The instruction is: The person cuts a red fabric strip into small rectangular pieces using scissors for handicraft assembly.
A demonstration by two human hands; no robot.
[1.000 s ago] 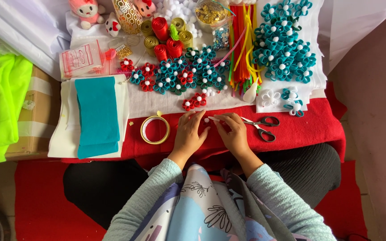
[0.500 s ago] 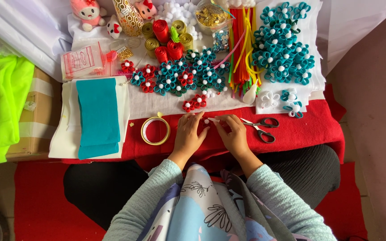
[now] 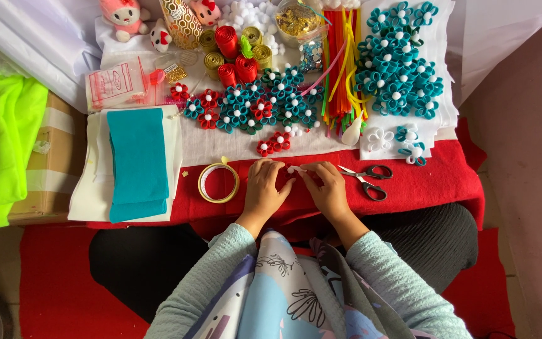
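My left hand and right hand meet at the centre of the frame over the red cloth on the counter. Between the fingertips sits a small white piece, pinched from both sides; most of it is hidden by my fingers, so I cannot tell its shape or what it is made of. My knuckles cover whatever lies under the palms. Scissors lie just right of my right hand, and a tape ring just left of my left hand. A teal sheet lies at centre left. Flowers fill the upper middle, too small to count. Against half a second ago, both hands and the white piece sit in the same place, and nothing on the counter has shifted.
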